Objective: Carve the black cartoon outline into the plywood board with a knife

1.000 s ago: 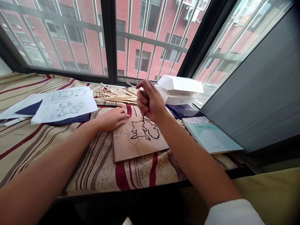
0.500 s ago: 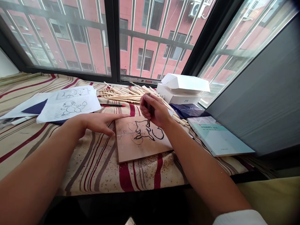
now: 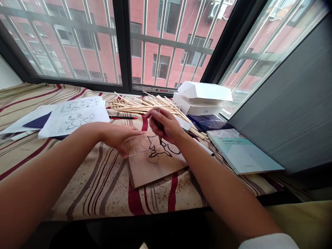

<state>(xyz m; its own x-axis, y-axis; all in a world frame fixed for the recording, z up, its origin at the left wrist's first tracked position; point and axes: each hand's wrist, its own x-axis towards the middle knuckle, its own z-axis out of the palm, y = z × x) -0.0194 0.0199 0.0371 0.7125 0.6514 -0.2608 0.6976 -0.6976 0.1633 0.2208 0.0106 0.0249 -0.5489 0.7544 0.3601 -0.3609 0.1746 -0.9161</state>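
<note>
A striped cloth covered the surface (image 3: pixel 85 193), with specks, too many to count, strewn near its front edge. At the far left lay a loose heap of papers (image 3: pixel 74 119), at least two of them white; the top one bore two line drawings, one above the other, and dark blue showed from underneath. Just beside the heap was one red and black pen (image 3: pixel 123 118).

The left hand (image 3: pixel 112 136) was open and held no tool, its thumb spread well away from the fingers; the thumb was at the left edge of the one wooden board (image 3: pixel 153 174), and a fingertip reached its far edge. The board lay flat, slightly turned, in front of the person, with one drawing in thick black lines and fainter thin ones around it. Behind it spread a pile of thin sticks (image 3: pixel 140 103), too many to count.

The right hand (image 3: pixel 166 126) was closed around one dark-handled tool (image 3: pixel 159 126), held upright with its tip down at the black lines. Past the right forearm were one slim white thing (image 3: pixel 206 148) with a black end, one white box (image 3: pixel 198 106), one dark blue packet (image 3: pixel 209 122) and one pale blue-green book (image 3: pixel 243 152).
</note>
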